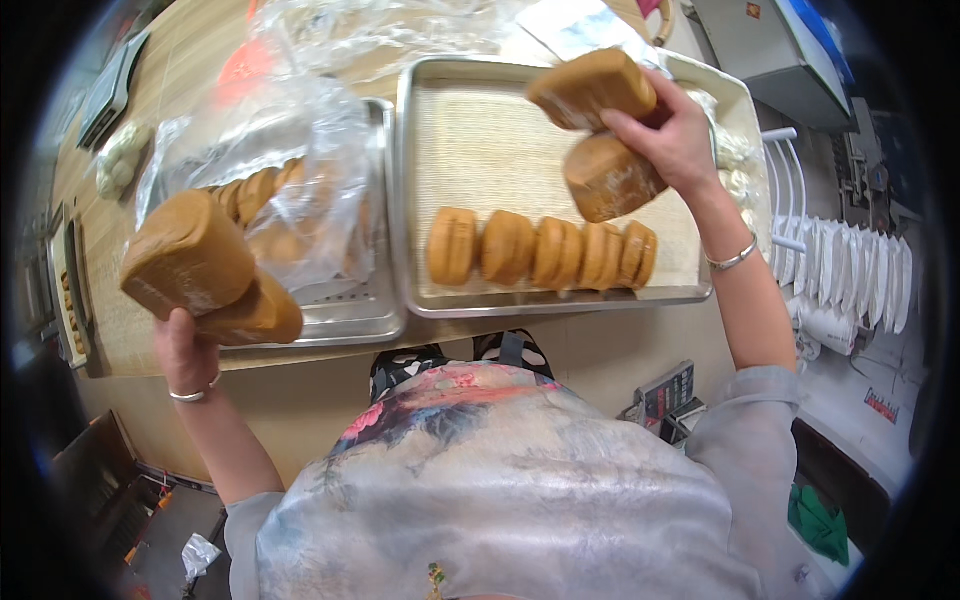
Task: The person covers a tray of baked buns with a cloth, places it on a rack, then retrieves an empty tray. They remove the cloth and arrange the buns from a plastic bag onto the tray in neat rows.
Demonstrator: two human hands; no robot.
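My left hand (186, 352) grips two brown loaf-shaped buns (187, 251), one overlapping the other, at the front left of the table. Two more brown buns (615, 180) are held between the thumb and fingers of my right hand (671, 139), raised above the right side of a metal tray (404, 187). A pale woven liner (480, 142) covers that tray's floor. Along its near edge stands a row of several brown buns (553, 251), side by side. Left of it, clear plastic sheeting (322, 135) partly hides more brown buns (251, 195) on a second metal tray (356, 330).
A scale (112, 90) and a bag of pale buns (122, 159) are at the table's left. Beyond the right tray lies a white container (735, 86) holding wrapped pale pieces. White packets (847, 262) hang from a rack on the right. Crumpled plastic (360, 30) covers the table's far side.
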